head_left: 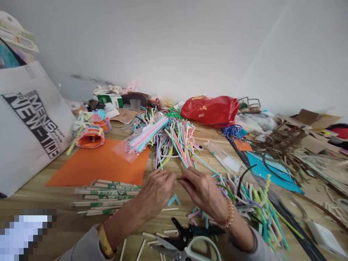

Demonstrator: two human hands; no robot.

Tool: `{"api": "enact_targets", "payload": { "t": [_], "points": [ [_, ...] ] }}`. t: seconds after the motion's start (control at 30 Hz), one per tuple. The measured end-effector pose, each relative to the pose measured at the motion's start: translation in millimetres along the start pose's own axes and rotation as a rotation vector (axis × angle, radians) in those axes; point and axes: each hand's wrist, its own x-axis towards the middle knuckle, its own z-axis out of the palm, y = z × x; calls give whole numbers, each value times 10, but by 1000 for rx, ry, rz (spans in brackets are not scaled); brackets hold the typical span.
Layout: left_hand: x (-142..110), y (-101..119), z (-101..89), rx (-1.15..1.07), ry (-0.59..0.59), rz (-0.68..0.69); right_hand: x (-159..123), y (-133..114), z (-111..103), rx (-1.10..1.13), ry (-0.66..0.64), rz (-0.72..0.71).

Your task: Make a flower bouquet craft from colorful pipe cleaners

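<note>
My left hand (160, 186) and my right hand (202, 190) are close together above the middle of the table, fingertips pinched. A short piece of a thin green strand (178, 178) shows between them; my fingers hide the rest, and its kind is unclear. Just beyond my fingers lies a big heap of pastel pipe cleaners (176, 141), with a packed bundle (149, 134) on top. Under my hands is a bent blue pipe cleaner piece (174, 200). Nearer to me lie scissors with pale handles (202, 250) and a black-handled cutting tool (185, 232).
Wrapped chopsticks (108, 197) and an orange sheet (108, 163) lie left, below a woven orange basket (91, 137). More pipe cleaners (261, 210) spread at right. A white bag (27, 119) stands far left; a red bag (210, 110) sits by the wall. Cut sticks (140, 250) lie in front.
</note>
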Motion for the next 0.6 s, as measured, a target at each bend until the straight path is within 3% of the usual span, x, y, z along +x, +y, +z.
{"api": "enact_targets", "payload": {
  "t": [0.13,0.27,0.47,0.6],
  "points": [
    [5,-28,-27,123,64,58,9,-24,59,218,132,50],
    [6,-86,-28,246,162,121,40,1,146,557,180,228],
    [4,-126,43,240,403,149,99,-3,277,1207,123,468],
    [12,-101,67,79,473,86,98,-12,280,1407,59,521]
  ]
}}
